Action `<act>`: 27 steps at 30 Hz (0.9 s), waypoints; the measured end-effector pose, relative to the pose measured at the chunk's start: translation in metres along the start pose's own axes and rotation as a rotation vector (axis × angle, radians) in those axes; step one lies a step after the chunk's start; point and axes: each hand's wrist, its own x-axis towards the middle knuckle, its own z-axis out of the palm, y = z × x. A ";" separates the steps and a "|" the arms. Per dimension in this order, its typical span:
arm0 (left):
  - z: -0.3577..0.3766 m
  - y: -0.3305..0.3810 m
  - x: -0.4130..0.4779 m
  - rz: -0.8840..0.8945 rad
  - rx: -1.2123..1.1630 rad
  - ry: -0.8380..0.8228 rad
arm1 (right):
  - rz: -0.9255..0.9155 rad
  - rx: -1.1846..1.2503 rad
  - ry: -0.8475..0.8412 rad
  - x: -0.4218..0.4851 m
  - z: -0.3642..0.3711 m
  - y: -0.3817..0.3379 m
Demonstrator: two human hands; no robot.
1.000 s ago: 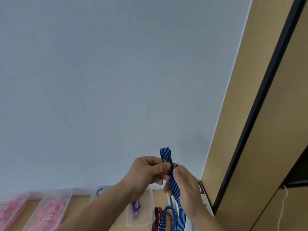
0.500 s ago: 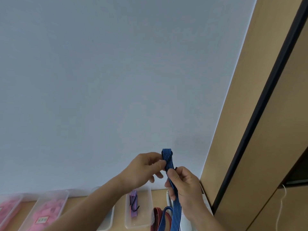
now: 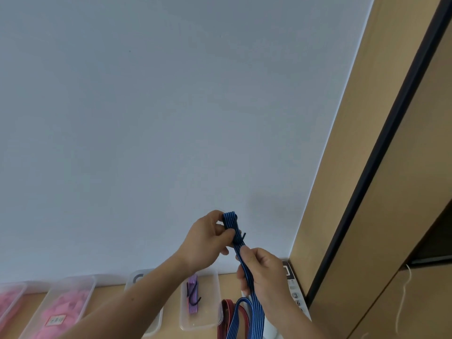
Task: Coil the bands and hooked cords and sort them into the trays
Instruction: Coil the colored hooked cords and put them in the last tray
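I see the blue flat elastic cord with pale stripes (image 3: 231, 220) raised in front of the pale grey wall (image 3: 171, 118), low in my view at about 6 o'clock. Its upper end is folded into a short bundle, and a black metal hook (image 3: 242, 237) juts out at the bundle's 4 o'clock side. The left hand (image 3: 204, 241) pinches that bundle between thumb and curled fingers. The right hand (image 3: 263, 275), at the bundle's 5 o'clock, is closed around the cord lower down, and the free length hangs on to the bottom edge in a loop.

At 7 o'clock from the hands, a clear plastic tray (image 3: 210, 314) on the wooden table (image 3: 110, 292) holds a coiled purple striped cord (image 3: 192, 304). A red striped band (image 3: 226, 314) lies just beside the tray at its 3 o'clock.

Toward 8 o'clock, another clear tray (image 3: 90, 285) holds pink pieces (image 3: 66, 304) and carries a white label (image 3: 56, 321); its writing is too blurred for me to read.

At 4 o'clock from the right hand, a white numbered pad (image 3: 292, 287) shows the digits 3 and 6.
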 end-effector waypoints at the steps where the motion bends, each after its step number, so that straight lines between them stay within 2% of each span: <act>1: 0.000 0.000 0.000 0.002 0.022 0.016 | 0.004 -0.011 -0.021 -0.002 -0.001 0.000; 6: 0.008 -0.006 -0.008 0.169 0.240 0.053 | 0.025 -0.014 -0.013 -0.008 -0.001 -0.004; 12: 0.018 -0.014 -0.025 0.648 0.649 0.138 | -0.010 0.053 -0.034 -0.014 -0.003 -0.016; 16: 0.022 -0.015 -0.024 0.783 0.778 0.129 | -0.032 0.090 -0.045 -0.016 -0.002 -0.016; 19: 0.026 -0.020 -0.025 0.759 0.737 0.151 | -0.070 0.092 -0.026 -0.019 -0.002 -0.014; 21: 0.027 -0.020 -0.026 0.645 0.595 0.148 | -0.087 0.104 0.001 -0.022 -0.003 -0.012; 23: 0.028 -0.018 -0.028 0.396 0.374 0.073 | -0.094 0.126 0.033 -0.023 -0.006 -0.012; 25: 0.028 -0.012 -0.029 0.099 0.034 0.001 | -0.123 0.142 0.047 -0.024 -0.007 -0.013; 27: 0.025 -0.002 -0.029 -0.093 -0.316 -0.103 | -0.153 0.144 0.056 -0.024 -0.007 -0.014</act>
